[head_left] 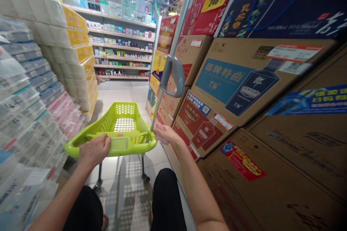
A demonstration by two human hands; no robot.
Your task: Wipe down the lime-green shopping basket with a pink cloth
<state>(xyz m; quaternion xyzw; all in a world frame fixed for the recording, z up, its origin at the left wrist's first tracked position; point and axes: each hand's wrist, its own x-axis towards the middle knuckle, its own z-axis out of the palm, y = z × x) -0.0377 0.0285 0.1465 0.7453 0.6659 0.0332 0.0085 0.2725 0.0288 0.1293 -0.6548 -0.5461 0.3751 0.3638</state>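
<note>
A lime-green plastic shopping cart [123, 106] stands in front of me, its lattice basket pointing forward. My left hand [94, 149] is wrapped over the left part of the cart's handle. A metal pole [187, 3] with a grey loop grip [177, 76] rises at the handle's right end, leaning right. By the pole's lower end, my right hand [169, 134] is closed on a pale pink cloth [159, 128]. The hand hides part of the cloth, and whether the cloth touches the pole I cannot tell.
Stacked liquor cartons [225, 79] line the right side close to my arm. On the left are piled tissue packs [77, 39] and plastic-wrapped packages [32, 104]. Product shelves [121, 47] cross the far end of the tiled aisle [130, 92].
</note>
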